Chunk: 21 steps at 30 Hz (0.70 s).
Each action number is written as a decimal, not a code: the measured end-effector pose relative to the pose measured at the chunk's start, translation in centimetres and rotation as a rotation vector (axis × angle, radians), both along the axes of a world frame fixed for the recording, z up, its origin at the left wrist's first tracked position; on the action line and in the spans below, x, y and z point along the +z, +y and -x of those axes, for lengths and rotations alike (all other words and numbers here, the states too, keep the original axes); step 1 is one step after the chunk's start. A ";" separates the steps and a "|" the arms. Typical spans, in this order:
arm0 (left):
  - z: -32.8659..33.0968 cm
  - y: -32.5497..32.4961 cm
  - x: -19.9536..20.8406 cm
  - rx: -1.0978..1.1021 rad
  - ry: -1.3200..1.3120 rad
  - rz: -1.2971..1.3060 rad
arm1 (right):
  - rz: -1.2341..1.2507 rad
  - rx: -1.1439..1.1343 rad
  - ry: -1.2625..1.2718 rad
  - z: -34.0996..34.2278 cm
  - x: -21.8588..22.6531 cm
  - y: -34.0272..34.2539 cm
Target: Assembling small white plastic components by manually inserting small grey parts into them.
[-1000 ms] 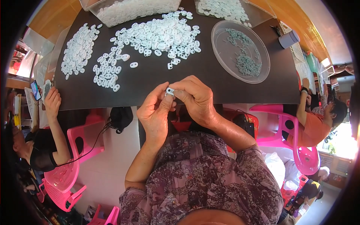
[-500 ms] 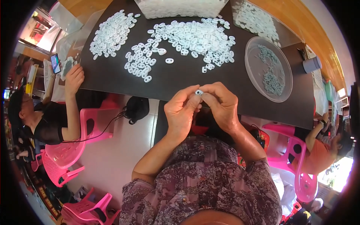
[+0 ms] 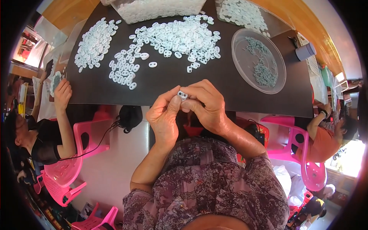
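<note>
A small white plastic piece with two dark round holes [image 3: 182, 94] is pinched at the fingertips of both my hands, just over the table's near edge. My left hand [image 3: 165, 119] grips its left side between thumb and index finger. My right hand [image 3: 209, 105] has thumb and index finger against its right side, with the other fingers curled. Beyond them, a loose cluster of oval two-holed white pieces [image 3: 124, 68] and one single oval piece [image 3: 153, 64] lie on the dark table [image 3: 161, 82]. A large heap of similar white pieces [image 3: 180, 38] spreads behind.
Another white heap [image 3: 95, 44] lies far left. A round clear tray [image 3: 236, 57] at right holds small grey-green pins [image 3: 264, 74]. Clear bins of white pieces [image 3: 161, 8] stand at the back, a grey cup [image 3: 305, 51] at far right. People sit on both sides near pink chairs [image 3: 92, 134].
The whole view has shifted, so table and hands appear farther left. The piece in my fingers has turned and now shows two dark holes. At left, the other person's phone has tilted.
</note>
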<state>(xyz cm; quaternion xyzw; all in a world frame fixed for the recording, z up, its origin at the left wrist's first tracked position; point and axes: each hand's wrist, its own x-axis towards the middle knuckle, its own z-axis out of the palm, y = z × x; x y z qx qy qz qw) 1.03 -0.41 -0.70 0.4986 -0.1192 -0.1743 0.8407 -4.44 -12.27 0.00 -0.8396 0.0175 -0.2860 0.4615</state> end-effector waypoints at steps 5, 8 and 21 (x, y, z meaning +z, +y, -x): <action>0.2 0.2 -0.6 0.009 -0.042 0.003 | 0.063 -0.025 -0.058 0.0 0.2 0.1; 0.3 0.1 -1.2 -0.019 -0.109 0.019 | 0.006 -0.032 -0.053 0.2 0.2 0.3; -0.2 0.6 -0.2 -0.008 -0.135 -0.062 | -0.057 -0.050 -0.092 0.1 0.3 0.9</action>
